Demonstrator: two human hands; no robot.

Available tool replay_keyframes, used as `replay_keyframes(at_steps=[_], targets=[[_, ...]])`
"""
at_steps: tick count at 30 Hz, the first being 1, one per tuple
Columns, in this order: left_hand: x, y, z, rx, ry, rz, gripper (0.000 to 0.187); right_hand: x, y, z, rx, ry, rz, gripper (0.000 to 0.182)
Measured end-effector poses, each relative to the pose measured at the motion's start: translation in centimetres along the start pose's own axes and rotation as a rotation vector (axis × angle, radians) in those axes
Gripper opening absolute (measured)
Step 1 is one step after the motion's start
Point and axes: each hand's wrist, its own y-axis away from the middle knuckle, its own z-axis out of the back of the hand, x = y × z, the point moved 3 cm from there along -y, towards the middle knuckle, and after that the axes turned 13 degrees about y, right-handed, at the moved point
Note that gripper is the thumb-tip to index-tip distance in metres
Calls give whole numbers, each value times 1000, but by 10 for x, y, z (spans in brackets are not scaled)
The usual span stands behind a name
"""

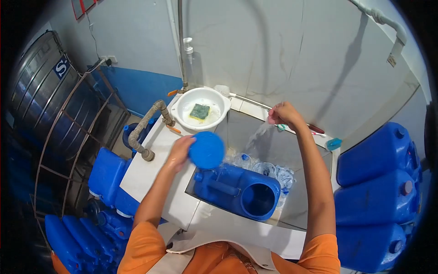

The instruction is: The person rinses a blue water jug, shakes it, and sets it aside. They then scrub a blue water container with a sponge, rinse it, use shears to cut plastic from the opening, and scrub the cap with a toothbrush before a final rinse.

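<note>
My left hand (179, 150) holds a round blue lid (207, 150) above the left side of a tiled sink basin (255, 132). A blue jerrycan (237, 189) lies on its side in the basin, its wide mouth open toward me. My right hand (284, 113) is raised at the far rim of the basin, fingers closed near a tap from which water streams down. What it grips is too small to tell. Several clear plastic bottles (269, 170) lie behind the jerrycan.
A white bowl (200, 109) with a green-yellow sponge (200, 111) sits on the counter's far left. Stacked blue jerrycans (378, 192) stand at right, more (100, 201) at lower left. A black water tank (50, 100) in a metal frame stands left. A grey pipe (143, 130) runs beside the counter.
</note>
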Motion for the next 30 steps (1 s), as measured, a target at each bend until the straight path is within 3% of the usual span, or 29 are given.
replay_keyframes(at_steps=[4,6,8,9,10,12,13,14,15,17,18,19,20,22,26,27,28,29,30], targets=[[19,-2,112,-226,231,-2,29,-17,-6,-14,-48,-102,-18,14],[35,-8,144,-285,184,31,31,-32,-6,-18,-114,-206,-63,13],[42,-14,152,-242,203,-158,36,-43,-6,-20,-74,-32,-75,16],[56,-36,184,-306,-181,-188,42,-44,-2,-21,-58,28,-113,15],[54,-26,164,-293,-180,-173,42,-43,2,-19,-66,30,-131,15],[25,13,100,-526,-1298,-733,49,-37,7,-14,-74,123,-124,15],[17,36,62,-459,-1406,-896,51,-33,11,-14,-77,89,-109,15],[17,47,34,-251,-1324,-994,50,-31,12,-14,-88,88,-112,15],[33,52,14,-67,-1332,-961,55,-30,12,-13,-64,85,-131,16],[54,64,-32,745,-1103,-696,62,-25,14,-14,-18,54,-130,17],[69,69,-40,861,-1182,-785,67,-23,12,-12,-24,55,-127,17],[79,66,-45,920,-1251,-791,56,-23,11,-11,-19,88,-122,17],[84,58,-49,922,-1254,-797,56,-22,9,-11,-17,120,-117,18],[94,37,-59,971,-1533,-433,43,-20,7,-8,-13,108,-86,18],[85,29,-102,793,-1377,-578,36,0,13,0,36,125,-56,18],[77,25,-111,662,-1308,-510,34,-3,8,5,31,130,-58,18],[73,20,-117,534,-1237,-439,33,-4,1,8,55,237,86,18],[74,16,-125,538,-1235,-440,33,-6,-4,10,79,341,231,19],[78,7,-129,453,-1171,-353,34,0,1,10,76,342,228,19]])
